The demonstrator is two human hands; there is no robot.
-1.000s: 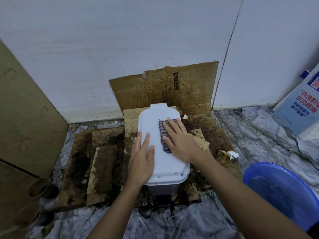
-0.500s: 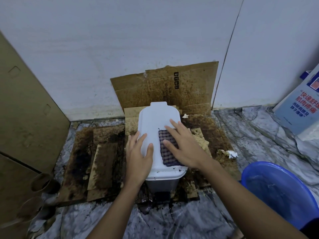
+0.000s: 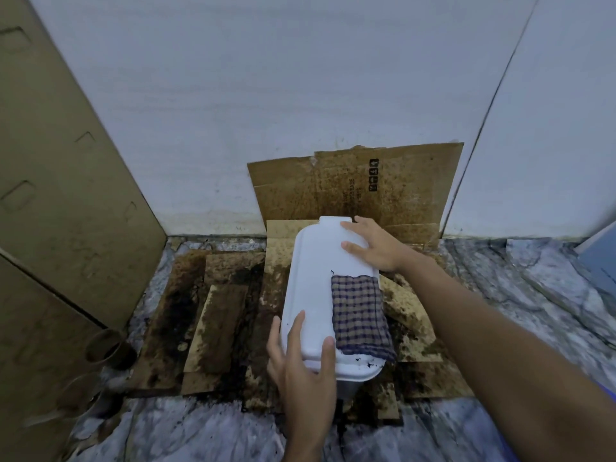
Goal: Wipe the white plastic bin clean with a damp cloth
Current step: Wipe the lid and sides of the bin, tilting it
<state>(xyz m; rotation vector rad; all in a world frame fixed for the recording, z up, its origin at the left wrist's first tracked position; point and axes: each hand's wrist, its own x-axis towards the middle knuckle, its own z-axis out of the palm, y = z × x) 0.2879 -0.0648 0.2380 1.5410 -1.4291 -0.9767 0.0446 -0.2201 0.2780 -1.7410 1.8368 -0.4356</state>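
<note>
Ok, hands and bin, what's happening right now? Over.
Left hand flat on near end of white bin, right hand flat on far end. Checked cloth lying loose on lid, nobody holding it. Black specks on near rim.

Lighting: dim, even, cool bluish cast; source not visible. Shadows: soft, faint, darkest under the bin [image 3: 320,295] and by the cardboard tubes [image 3: 110,350]. Glare: none; mild sheen on the bin lid. Sharpness: soft overall; lower left corner smeared. Distortion: wide-angle bowing, wall seam [image 3: 493,105] slanting at right.
</note>
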